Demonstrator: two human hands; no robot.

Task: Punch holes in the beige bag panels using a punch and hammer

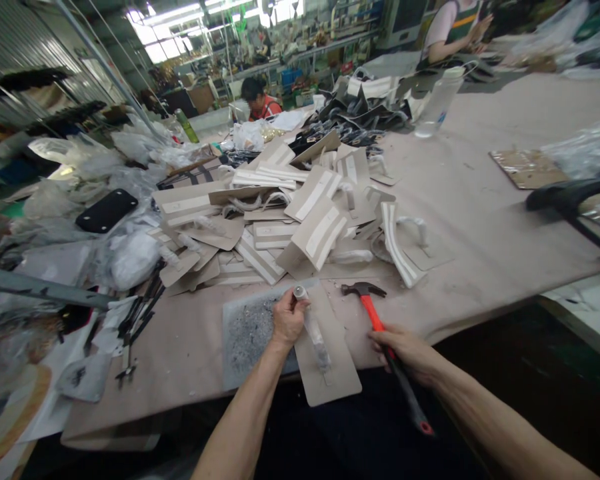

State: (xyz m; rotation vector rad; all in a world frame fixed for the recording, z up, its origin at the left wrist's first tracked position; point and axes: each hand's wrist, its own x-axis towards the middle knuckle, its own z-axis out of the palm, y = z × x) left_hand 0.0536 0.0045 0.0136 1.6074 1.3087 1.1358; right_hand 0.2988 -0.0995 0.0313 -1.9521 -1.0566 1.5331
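Note:
My left hand point(289, 317) is closed on the top end of a plastic-wrapped handle point(316, 340). That handle is fixed along a flat beige panel point(343, 370), which lies partly over a worn grey slab point(250, 340) and juts past the table's front edge. My right hand point(403, 350) grips a claw hammer point(373, 313) by its red and black shaft. The hammer's head is to the right of the panel, at table level, and apart from the handle. Some fingertips of both hands are hidden.
Behind my hands spreads a pile of similar beige panels point(310, 233) with handles and white strips. A clear bottle point(439, 103) stands at the back right. Plastic bags point(133, 257) and dark tools point(127, 347) lie left. Two people point(265, 103) are farther off.

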